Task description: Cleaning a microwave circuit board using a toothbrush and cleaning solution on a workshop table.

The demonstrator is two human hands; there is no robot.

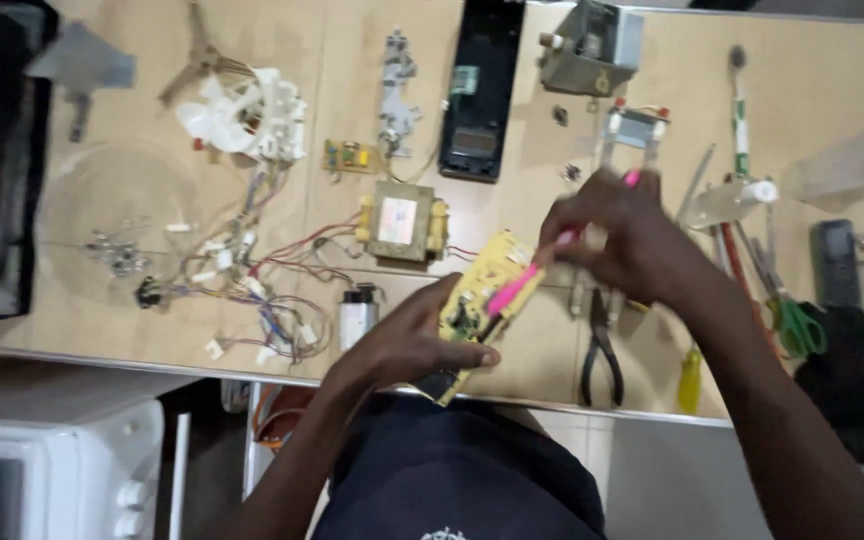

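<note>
Left hand clamps a yellow circuit board by its lower edge at frame centre; right hand pinches a pink tool onto it. Light, stiff, seemingly fragile, the board looks best gripped by its edges.

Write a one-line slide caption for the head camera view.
Left hand holds a yellow circuit board while right hand applies a pink tool above a parts-strewn wooden table.

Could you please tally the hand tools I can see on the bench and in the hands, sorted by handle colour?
Pink: 1, the tool in the right hand, tip on the yellow board held by the left hand
Black: 1, pliers
Green: 1, scissors
Yellow: 1, screwdriver
Total: 4
</note>
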